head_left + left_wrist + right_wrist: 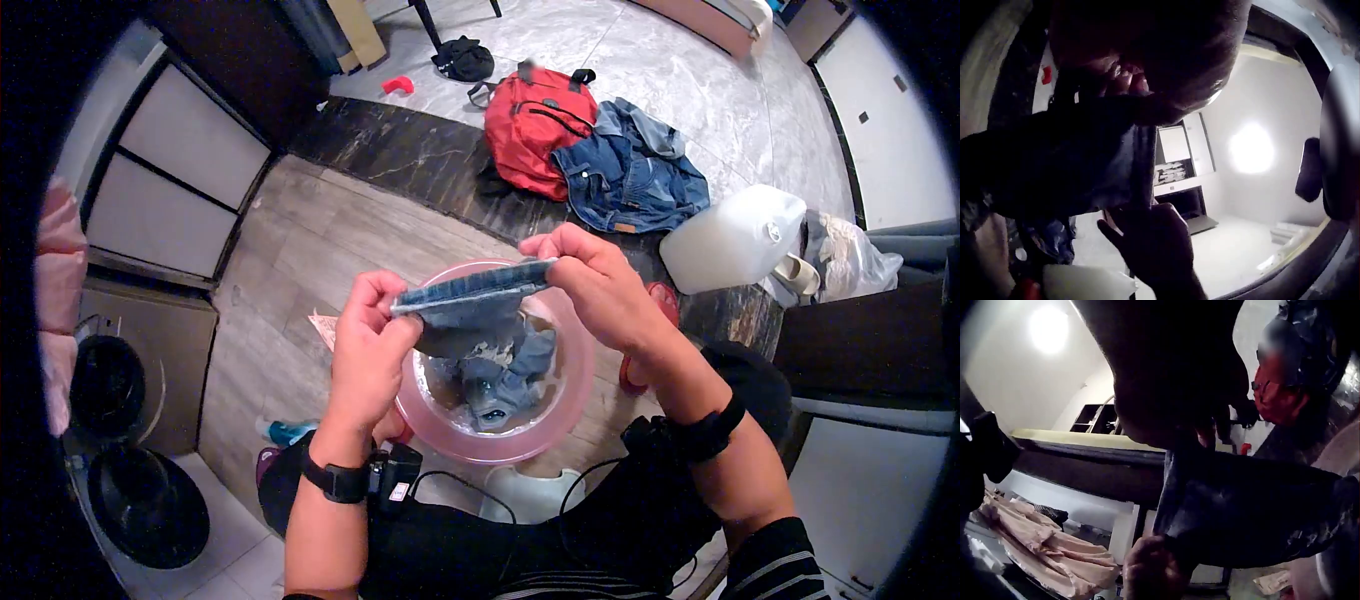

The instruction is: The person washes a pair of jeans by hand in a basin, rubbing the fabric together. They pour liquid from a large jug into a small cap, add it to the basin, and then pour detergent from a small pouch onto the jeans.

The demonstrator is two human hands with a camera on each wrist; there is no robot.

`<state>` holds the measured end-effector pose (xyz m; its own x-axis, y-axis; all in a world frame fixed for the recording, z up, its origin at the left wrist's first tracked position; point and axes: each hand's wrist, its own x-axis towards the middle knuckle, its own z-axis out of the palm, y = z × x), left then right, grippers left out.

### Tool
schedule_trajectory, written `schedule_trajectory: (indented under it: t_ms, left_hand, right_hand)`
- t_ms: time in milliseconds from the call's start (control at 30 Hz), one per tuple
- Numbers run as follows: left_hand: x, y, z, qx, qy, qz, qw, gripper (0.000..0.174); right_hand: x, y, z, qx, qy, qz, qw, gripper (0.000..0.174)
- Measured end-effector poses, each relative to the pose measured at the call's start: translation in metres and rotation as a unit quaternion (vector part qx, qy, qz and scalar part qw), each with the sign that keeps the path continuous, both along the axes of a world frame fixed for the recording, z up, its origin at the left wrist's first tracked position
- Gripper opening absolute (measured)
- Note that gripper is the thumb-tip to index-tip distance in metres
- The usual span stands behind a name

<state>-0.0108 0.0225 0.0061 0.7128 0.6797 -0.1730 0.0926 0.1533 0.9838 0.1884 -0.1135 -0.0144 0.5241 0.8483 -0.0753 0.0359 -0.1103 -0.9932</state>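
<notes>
A wet denim garment is stretched between both hands, its hem edge (470, 285) taut above a pink basin (575, 400). At the left end of that edge, the left hand (375, 345) pinches the cloth between thumb and fingers. The right hand (595, 290) pinches the other end, slightly higher. The rest of the denim (500, 385) hangs into cloudy water in the basin. In the left wrist view the dark cloth (1085, 162) spans between the hands; the right wrist view shows the same cloth (1241, 506) hanging from them.
Beyond the basin lie a red backpack (535, 130) and a blue denim garment (635, 175). A white plastic jug (730, 240) stands at the right. Dark round pans (150, 505) are at the left, and a pale stool (525, 490) is near the person's legs.
</notes>
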Motion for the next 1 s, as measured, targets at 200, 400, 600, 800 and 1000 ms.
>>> schedule_trajectory:
  t_ms: [200, 400, 600, 800, 1000]
  left_hand:
    - [0.004, 0.001, -0.006, -0.182, -0.075, 0.012, 0.98, 0.029]
    - [0.004, 0.0, -0.011, -0.241, -0.07, 0.003, 0.968, 0.028]
    - [0.005, -0.002, -0.007, -0.258, -0.097, 0.02, 0.961, 0.026]
    - [0.007, -0.004, 0.0, -0.259, -0.114, 0.014, 0.959, 0.023]
    - [0.005, 0.001, -0.003, -0.231, -0.101, 0.023, 0.967, 0.026]
  right_hand:
    - [-0.002, 0.004, 0.004, -0.068, 0.021, -0.032, 0.997, 0.024]
    - [-0.01, 0.009, 0.0, -0.005, 0.149, -0.033, 0.988, 0.026]
    - [-0.022, 0.004, -0.002, -0.074, 0.111, 0.047, 0.99, 0.038]
    - [-0.025, 0.009, -0.009, 0.074, 0.06, 0.007, 0.995, 0.029]
    - [-0.016, 0.003, -0.001, 0.062, -0.235, 0.043, 0.969, 0.025]
